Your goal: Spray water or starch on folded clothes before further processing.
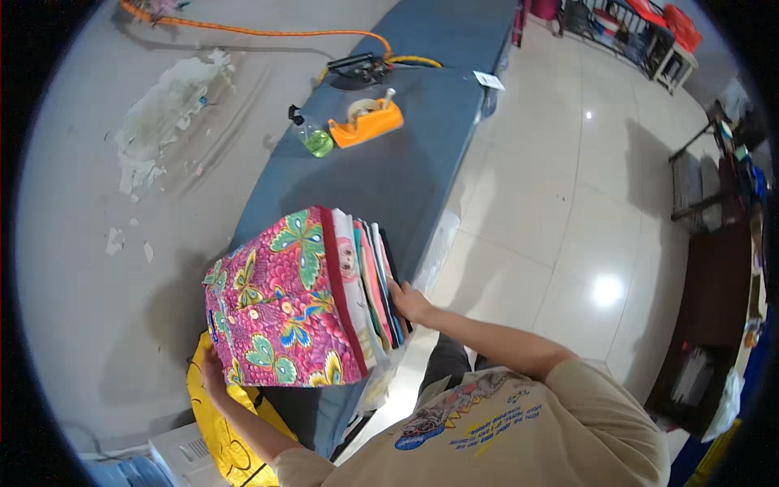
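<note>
A pink butterfly-print fabric bundle (277, 304) with dark red trim and buttons lies on the blue-grey covered ironing surface (377, 176). Beside its trimmed edge stands a row of folded garments (371, 280) in white, green, pink and black. My right hand (411, 303) touches the outermost garments, its fingers partly hidden at their edge. At the bundle's far left edge is my left hand (213, 368), with its fingers partly hidden; whether it grips the fabric cannot be told. A yellow bag or cloth (228, 432) with dark lines hangs beneath my left forearm.
Farther up the surface are an orange tape dispenser (368, 125), a spray bottle (315, 139) of green liquid and a black iron (359, 68) with an orange cord. A wall with peeling paint borders the left. Dark furniture (706, 316) stands at the right.
</note>
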`<move>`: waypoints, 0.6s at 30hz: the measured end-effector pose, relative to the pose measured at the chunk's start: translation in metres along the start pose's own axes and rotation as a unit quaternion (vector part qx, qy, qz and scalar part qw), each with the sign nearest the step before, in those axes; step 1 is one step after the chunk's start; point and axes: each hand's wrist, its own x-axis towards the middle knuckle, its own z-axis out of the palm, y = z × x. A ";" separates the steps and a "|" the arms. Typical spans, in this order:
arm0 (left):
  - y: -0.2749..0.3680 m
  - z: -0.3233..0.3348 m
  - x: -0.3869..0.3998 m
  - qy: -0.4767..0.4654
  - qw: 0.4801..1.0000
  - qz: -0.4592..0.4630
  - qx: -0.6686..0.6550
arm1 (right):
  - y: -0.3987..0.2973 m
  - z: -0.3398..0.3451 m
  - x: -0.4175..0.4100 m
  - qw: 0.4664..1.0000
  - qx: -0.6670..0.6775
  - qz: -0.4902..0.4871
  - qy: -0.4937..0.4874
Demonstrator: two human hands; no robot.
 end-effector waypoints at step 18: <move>0.119 0.352 0.002 0.283 0.760 0.194 0.552 | -0.007 -0.064 0.032 0.963 -0.173 0.002 -0.204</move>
